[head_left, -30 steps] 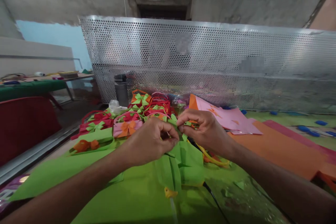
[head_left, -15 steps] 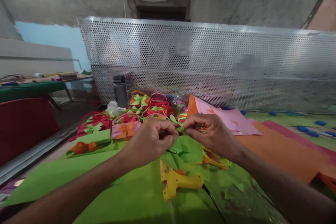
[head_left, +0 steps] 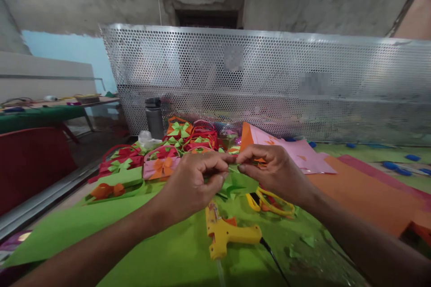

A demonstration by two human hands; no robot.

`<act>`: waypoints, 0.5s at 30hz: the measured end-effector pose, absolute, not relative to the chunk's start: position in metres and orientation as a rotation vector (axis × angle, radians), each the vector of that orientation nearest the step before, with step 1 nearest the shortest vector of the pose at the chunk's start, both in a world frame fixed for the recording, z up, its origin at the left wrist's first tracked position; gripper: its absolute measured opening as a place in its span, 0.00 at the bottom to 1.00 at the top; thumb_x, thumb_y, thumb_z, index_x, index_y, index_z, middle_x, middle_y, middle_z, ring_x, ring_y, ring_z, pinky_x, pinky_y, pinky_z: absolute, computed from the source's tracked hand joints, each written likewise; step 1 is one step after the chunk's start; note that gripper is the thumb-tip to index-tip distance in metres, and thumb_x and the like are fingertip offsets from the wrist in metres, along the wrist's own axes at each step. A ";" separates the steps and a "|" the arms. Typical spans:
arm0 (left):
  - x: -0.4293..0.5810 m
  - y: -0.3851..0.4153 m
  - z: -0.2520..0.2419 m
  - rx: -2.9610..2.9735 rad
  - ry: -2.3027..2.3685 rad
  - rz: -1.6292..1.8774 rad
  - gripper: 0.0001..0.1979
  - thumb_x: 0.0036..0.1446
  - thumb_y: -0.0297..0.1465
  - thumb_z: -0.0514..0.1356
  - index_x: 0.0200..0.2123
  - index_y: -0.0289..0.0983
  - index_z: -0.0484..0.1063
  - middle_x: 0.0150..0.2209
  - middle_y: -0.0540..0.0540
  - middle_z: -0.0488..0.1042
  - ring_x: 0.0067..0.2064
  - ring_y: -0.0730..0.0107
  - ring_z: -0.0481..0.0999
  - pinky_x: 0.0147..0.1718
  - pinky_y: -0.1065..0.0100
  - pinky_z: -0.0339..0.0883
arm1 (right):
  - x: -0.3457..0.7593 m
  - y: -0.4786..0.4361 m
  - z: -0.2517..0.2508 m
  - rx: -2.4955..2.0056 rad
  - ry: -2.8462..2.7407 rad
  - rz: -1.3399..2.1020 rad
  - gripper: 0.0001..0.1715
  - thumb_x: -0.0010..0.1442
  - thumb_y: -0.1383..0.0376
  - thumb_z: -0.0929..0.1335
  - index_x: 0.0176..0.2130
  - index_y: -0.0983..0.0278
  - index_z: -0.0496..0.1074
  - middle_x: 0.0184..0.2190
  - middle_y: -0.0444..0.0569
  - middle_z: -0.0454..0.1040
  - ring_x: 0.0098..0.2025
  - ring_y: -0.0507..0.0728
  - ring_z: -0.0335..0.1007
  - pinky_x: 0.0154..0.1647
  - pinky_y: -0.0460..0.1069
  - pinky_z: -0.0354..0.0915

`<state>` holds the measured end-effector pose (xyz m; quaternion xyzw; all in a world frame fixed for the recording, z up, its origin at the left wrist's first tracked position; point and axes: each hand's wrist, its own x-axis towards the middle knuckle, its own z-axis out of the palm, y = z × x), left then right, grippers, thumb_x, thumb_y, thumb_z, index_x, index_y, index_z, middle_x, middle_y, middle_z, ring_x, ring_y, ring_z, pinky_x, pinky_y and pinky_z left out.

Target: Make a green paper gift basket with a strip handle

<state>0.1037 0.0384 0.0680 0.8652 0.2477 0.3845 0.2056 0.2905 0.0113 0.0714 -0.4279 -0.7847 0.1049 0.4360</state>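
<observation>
My left hand (head_left: 198, 177) is over the middle of the table, its index finger stretched toward my right fingertips and its thumb apart below. Nothing shows between them. My right hand (head_left: 266, 166) is closed in a pinch at the upper edge of a thin green felt piece (head_left: 240, 184), which hangs folded under the fingers. The exact grip point is partly hidden. Below the hands a yellow glue gun (head_left: 232, 231) lies on green felt (head_left: 168, 255), its black cord running toward me. Right of it are yellow-handled scissors (head_left: 276, 202), partly covered by my right hand.
Small felt bags with bows (head_left: 164, 166) are piled behind my left hand, near a grey bottle (head_left: 154, 119). Pink sheets (head_left: 299, 154) and orange felt (head_left: 360, 193) lie to the right. Blue-handled scissors (head_left: 397, 168) are farther right. A perforated metal panel (head_left: 202, 63) stands behind.
My left thumb and index finger have parted from the green felt near the right fingertips. The green piece has shifted under my right hand, uncovering more of the yellow-handled scissors.
</observation>
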 end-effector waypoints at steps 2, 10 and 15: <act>0.104 0.039 0.066 2.544 0.625 1.249 0.07 0.52 0.21 0.54 0.26 0.32 0.71 0.38 0.42 0.77 0.39 0.70 0.76 0.38 0.72 0.68 | 0.292 0.011 0.072 -1.115 -1.874 0.264 0.03 0.53 0.69 0.66 0.31 0.63 0.70 0.28 0.42 0.73 0.31 0.51 0.67 0.33 0.46 0.62; 0.103 0.043 0.051 3.130 0.473 1.523 0.06 0.54 0.18 0.54 0.31 0.31 0.69 0.42 0.36 0.75 0.46 0.66 0.74 0.35 0.70 0.71 | 0.288 0.001 0.069 -1.262 -1.786 0.364 0.14 0.55 0.57 0.66 0.24 0.63 0.72 0.43 0.52 0.71 0.48 0.60 0.66 0.48 0.56 0.59; 0.099 0.043 0.048 3.377 0.425 1.450 0.06 0.54 0.19 0.54 0.35 0.27 0.69 0.46 0.32 0.72 0.50 0.61 0.71 0.39 0.66 0.69 | 0.284 0.000 0.065 -1.316 -1.720 0.407 0.14 0.55 0.55 0.65 0.28 0.61 0.73 0.53 0.52 0.64 0.57 0.62 0.56 0.55 0.60 0.51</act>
